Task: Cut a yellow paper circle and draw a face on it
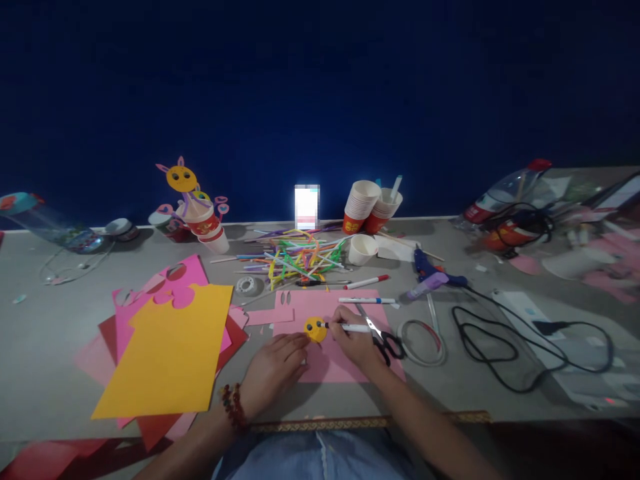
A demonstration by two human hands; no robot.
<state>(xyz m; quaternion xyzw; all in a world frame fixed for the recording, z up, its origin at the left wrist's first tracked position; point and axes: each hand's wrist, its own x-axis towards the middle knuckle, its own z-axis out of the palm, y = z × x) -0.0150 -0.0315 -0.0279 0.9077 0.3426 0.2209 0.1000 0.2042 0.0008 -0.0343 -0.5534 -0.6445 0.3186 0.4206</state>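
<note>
A small yellow paper disc with two dark eyes lies on a pink sheet. My left hand rests flat beside it, its fingertips at the disc's lower left edge. In my right hand a white marker is gripped, its dark tip at the disc's right eye. Scissors with black handles lie open just to the right of that hand, partly hidden behind it. A blue-capped marker lies across the sheet's top edge, and a red-capped marker sits above it.
Coloured pipe cleaners are heaped ahead, near stacked paper cups. Yellow paper tops a pile at left, below a finished cup figure. At right are a glue gun, a looped black cable and a bottle.
</note>
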